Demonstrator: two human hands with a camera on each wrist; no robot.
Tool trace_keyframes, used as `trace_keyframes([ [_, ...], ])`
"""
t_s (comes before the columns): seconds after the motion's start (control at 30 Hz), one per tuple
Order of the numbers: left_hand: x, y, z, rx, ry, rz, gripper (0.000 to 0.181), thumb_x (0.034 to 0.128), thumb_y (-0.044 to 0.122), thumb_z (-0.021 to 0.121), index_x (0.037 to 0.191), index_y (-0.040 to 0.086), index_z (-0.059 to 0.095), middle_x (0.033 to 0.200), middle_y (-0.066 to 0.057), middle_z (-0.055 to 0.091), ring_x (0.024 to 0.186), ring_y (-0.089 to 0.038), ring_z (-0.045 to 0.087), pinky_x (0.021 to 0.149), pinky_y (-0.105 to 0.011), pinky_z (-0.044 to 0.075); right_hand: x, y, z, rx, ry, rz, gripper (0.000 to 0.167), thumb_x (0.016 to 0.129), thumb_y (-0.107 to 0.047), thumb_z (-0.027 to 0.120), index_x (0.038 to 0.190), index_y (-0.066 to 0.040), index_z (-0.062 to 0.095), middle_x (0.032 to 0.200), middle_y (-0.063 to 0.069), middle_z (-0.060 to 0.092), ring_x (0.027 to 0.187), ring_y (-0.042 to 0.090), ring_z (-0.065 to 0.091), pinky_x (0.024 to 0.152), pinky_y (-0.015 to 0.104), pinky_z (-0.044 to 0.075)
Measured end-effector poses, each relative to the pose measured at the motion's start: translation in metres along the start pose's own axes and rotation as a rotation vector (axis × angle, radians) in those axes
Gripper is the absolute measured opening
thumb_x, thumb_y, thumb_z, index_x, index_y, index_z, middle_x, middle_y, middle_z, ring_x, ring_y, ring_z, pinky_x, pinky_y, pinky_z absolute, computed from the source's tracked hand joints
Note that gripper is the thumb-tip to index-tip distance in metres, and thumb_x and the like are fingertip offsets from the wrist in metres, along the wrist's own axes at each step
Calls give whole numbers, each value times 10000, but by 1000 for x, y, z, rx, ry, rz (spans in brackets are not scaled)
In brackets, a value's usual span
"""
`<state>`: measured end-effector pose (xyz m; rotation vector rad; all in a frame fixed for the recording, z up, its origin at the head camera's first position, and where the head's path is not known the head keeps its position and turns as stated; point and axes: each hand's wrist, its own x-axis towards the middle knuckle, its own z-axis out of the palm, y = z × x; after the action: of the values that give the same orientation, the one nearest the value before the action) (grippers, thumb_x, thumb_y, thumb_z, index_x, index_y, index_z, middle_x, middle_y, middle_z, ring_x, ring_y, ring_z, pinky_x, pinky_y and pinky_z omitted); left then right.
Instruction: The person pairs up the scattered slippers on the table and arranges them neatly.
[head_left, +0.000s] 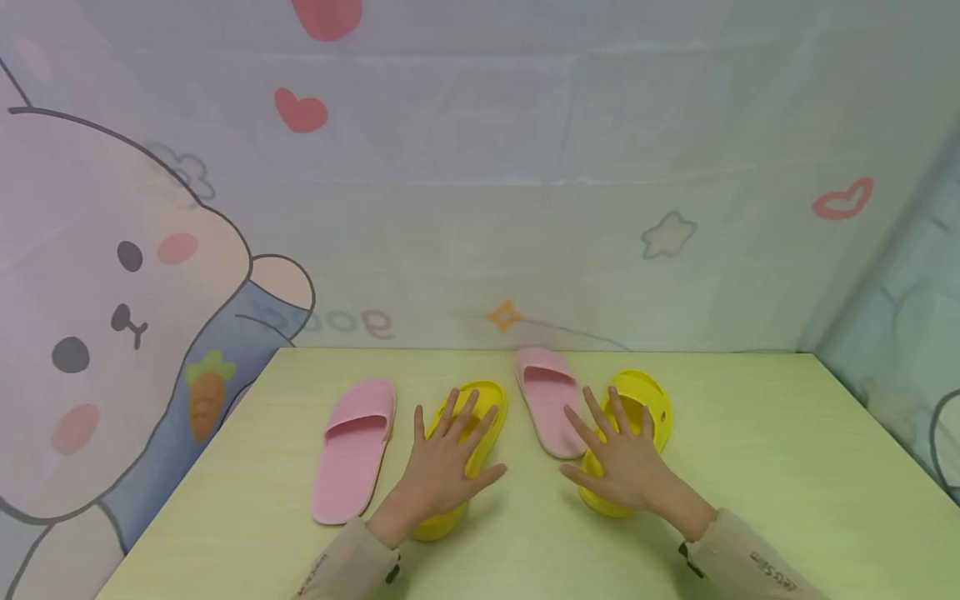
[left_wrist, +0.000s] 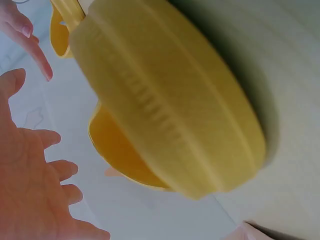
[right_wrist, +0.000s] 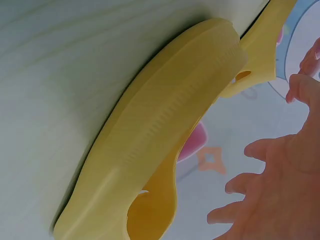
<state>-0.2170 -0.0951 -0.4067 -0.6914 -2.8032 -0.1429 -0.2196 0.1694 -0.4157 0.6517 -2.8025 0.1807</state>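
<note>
Two yellow clogs lie on the table, the left one (head_left: 441, 525) under my left hand (head_left: 438, 471) and the right one (head_left: 643, 386) under my right hand (head_left: 630, 467). Both hands are spread with straight fingers and hold nothing. The wrist views show a gap between each palm and the clog beside it: the left hand (left_wrist: 30, 185) near its clog (left_wrist: 170, 100), the right hand (right_wrist: 280, 185) near its clog (right_wrist: 150, 125). A pink slipper (head_left: 348, 475) lies left of the left clog; another (head_left: 555, 412) lies between the clogs, further back.
The pale yellow-green table (head_left: 750, 467) ends at a hanging cloth (head_left: 480, 208) printed with hearts, stars and a large cartoon animal. A second cloth (head_left: 915, 333) hangs along the right side.
</note>
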Motion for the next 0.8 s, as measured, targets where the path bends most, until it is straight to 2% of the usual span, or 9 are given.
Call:
trace_keyframes([
  [0.13,-1,-2,-1,12,-1,4,699,840,637,349,1422,284,194,1514,-20,104,1397,-272,36,998,-673,52,0,1,-2,-16,-19,-3,721,813,-598,460,1403,-222,282,1503,114,102,1346,446,59,947,710,109],
  [0.37,-3,-5,-5,9,7,11,690,837,625,371,1416,280,222,1510,-24,130,1394,-277,78,994,-675,83,-1,5,-3,-3,-7,-24,721,815,-583,474,1401,-205,290,1497,132,120,1345,447,64,943,710,121],
  [0.8,-2,-8,-12,20,-1,26,680,841,617,369,1416,285,218,1509,-20,131,1396,-264,72,1006,-666,69,0,13,-6,-3,-17,-25,707,827,-570,469,1406,-211,277,1500,110,127,1351,428,74,935,711,149],
])
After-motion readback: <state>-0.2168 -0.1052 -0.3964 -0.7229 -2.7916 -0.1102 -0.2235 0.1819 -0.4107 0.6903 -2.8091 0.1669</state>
